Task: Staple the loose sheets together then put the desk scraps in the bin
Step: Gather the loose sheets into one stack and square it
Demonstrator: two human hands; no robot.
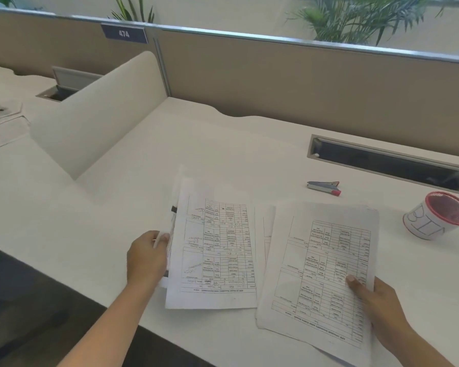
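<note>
Two bundles of printed form sheets are above the white desk (223, 144). My left hand (146, 258) grips the left edge of the left bundle (217, 250), whose top sheet carries red pen marks. My right hand (374, 300) holds the right bundle (321, 274) near its lower right corner, thumb pressed on top. A grey stapler (323, 187) with a red end lies on the desk beyond the sheets, apart from both hands. At the right stands a small red mesh cup wrapped in paper labelled BIN (439, 218).
A low white divider (96, 112) angles across the desk at left. A beige partition (302, 83) runs along the back. A dark cable slot (387, 162) lies behind the stapler. Crumpled papers (3, 123) sit on the neighbouring desk at far left.
</note>
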